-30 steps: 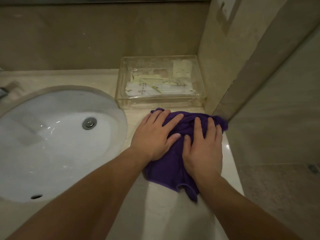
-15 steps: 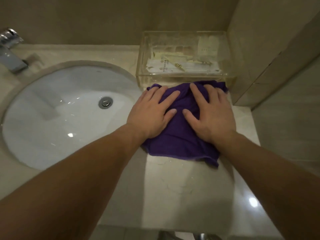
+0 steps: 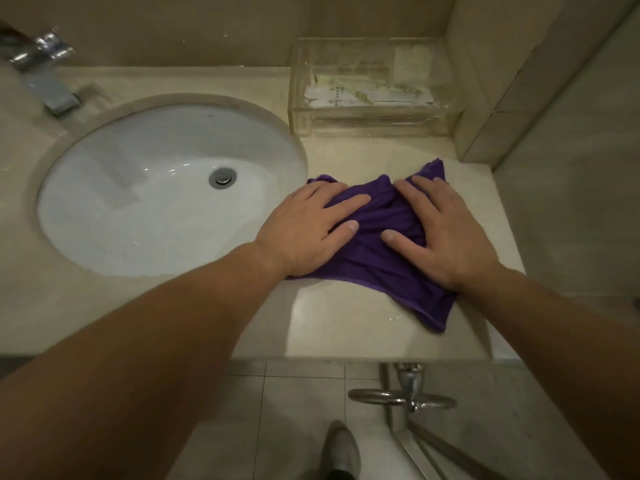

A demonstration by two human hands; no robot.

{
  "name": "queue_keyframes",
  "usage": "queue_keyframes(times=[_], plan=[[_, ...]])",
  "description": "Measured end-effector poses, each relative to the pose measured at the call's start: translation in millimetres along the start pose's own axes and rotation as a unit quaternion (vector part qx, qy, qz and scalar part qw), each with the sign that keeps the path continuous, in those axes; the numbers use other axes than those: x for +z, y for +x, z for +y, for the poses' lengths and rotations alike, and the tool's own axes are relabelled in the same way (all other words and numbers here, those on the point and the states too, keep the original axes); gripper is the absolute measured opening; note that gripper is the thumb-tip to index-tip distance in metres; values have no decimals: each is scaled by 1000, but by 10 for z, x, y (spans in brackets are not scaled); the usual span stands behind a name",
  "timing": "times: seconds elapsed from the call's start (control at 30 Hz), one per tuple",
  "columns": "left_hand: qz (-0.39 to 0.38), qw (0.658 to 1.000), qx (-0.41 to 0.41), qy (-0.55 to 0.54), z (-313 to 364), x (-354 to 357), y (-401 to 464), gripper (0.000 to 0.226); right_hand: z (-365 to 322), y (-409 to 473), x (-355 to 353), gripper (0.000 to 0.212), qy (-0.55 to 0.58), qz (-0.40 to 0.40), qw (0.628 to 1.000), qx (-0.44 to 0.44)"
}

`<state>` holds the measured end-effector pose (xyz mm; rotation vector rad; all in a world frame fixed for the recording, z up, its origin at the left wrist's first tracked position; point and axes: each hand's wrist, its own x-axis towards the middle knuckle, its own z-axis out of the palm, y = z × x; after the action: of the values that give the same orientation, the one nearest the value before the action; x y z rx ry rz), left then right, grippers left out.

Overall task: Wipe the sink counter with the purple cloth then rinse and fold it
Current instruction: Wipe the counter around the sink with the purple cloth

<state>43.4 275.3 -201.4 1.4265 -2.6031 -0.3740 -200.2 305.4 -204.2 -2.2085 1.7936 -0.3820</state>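
Holding sachets, clear box (image 3: 374,116) behind purple cloth (image 3: 377,251).

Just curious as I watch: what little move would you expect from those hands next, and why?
Probably another wiping stroke, sliding the purple cloth toward the counter's front edge. Both the left hand and right hand lie flat on it, and droplets glint on the bare stone beside its near corner.
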Motion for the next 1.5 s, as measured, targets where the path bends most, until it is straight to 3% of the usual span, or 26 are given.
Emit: queue_keyframes(times=[0.3,0.63,0.77,0.93,1.03,1.13,1.23,1.3,1.37,1.5], plan=[[-52,998,25,-7,259,8,-558,76,-126,-648,-6,89,-8,-21,1000,-9],[-75,995,51,49,432,95,-1074,107,-301,-1175,60,118,1,-40,999,-8],[-56,991,65,102,443,141,-1255,105,-383,-1316,62,129,-40,-75,996,-25],[19,992,59,114,484,211,-1500,85,-612,-1463,96,106,-74,-54,996,-15],[6,996,49,70,447,79,-1669,73,-781,-1512,53,89,-51,-42,997,-33],[-35,994,-37,-100,379,-251,-1785,69,-1013,-1417,-266,83,55,-102,992,39],[-53,911,-188,-364,192,-608,-1781,50,-1101,-1171,-560,61,193,-124,964,137],[-85,857,-247,-443,10,-752,-1704,37,-1088,-977,-684,44,289,-124,930,192],[-109,836,-291,-451,-125,-813,-1582,35,-1054,-822,-746,40,286,-140,916,242],[-139,916,-297,-232,-233,-777,-1250,38,-957,-533,-692,70,123,-221,916,312]])
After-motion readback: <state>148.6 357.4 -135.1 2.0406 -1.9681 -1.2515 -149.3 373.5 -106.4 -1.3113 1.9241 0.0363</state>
